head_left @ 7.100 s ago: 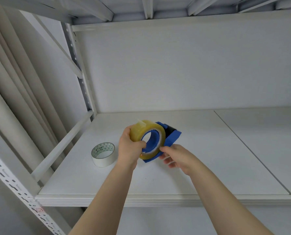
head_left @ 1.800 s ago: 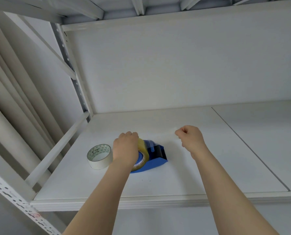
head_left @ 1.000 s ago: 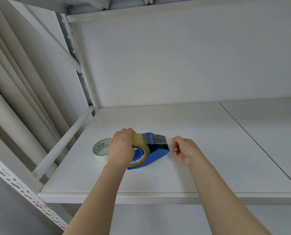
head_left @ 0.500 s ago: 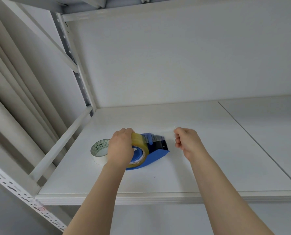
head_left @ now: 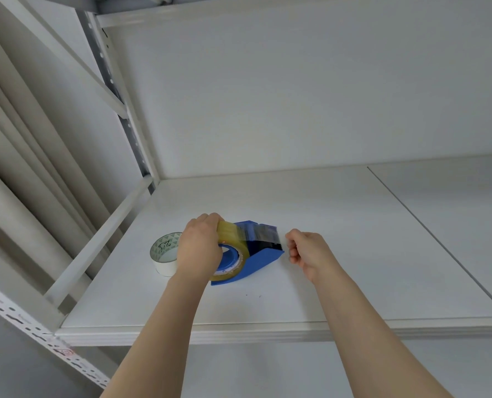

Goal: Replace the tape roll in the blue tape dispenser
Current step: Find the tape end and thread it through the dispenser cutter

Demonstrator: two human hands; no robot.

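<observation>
Near the shelf's (head_left: pixel 267 331) front-left corner, the left hand (head_left: pixel 200 248) clamps the light, rigid yellowish tape roll (head_left: pixel 233 254) in the blue tape dispenser (head_left: pixel 263 257), while the right hand (head_left: pixel 306 249), curled closed, seemingly pinches its thin, sticky, easily creased tape end (head_left: pixel 263 234).

A white shelf board (head_left: pixel 353 254) filled the lower frame; a perforated metal upright (head_left: pixel 118 110) stood upper left.

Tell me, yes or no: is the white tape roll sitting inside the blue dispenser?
No, the white tape roll lies on the shelf left of the blue dispenser, which holds a yellowish roll.
</observation>
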